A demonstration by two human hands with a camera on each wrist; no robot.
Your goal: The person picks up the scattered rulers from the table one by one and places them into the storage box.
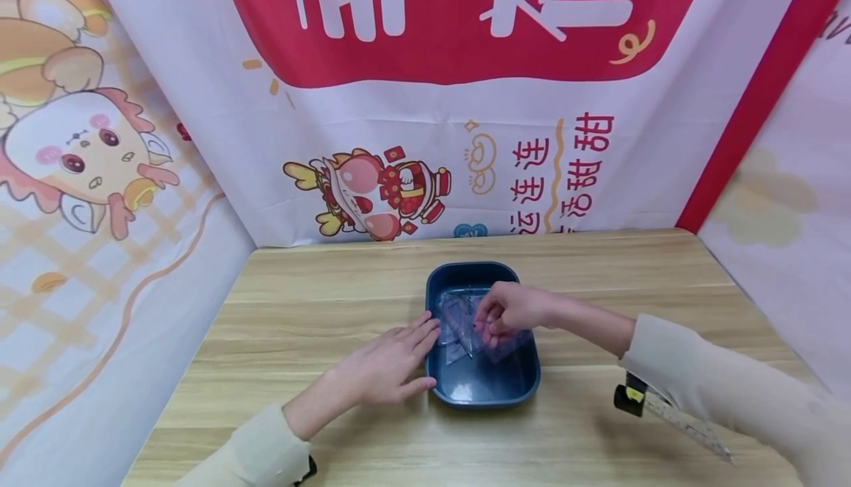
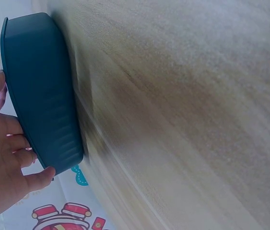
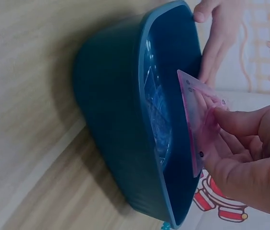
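Note:
A deep dark blue plastic basin (image 1: 485,392) with rounded corners stands on the wooden table. My left hand (image 1: 392,365) rests against its left side, fingers stretched and fingertips on the rim; the left wrist view shows the basin's outer wall (image 2: 41,91) beside them. Over the basin's right half, my right hand (image 1: 508,310) pinches a see-through pink set square (image 3: 192,124) between thumb and fingers. Marks run along its straight edge, while the fingers cover part of it. Below lie clear plastic pieces (image 1: 457,328) in the basin, overlapping; their exact kinds are hard to tell.
The wooden table (image 1: 299,310) extends on both sides of the basin. A printed cloth (image 1: 399,117) hangs behind its back edge, and more printed cloth (image 1: 73,250) stands at the left. A black device (image 1: 629,396) is strapped under the right sleeve.

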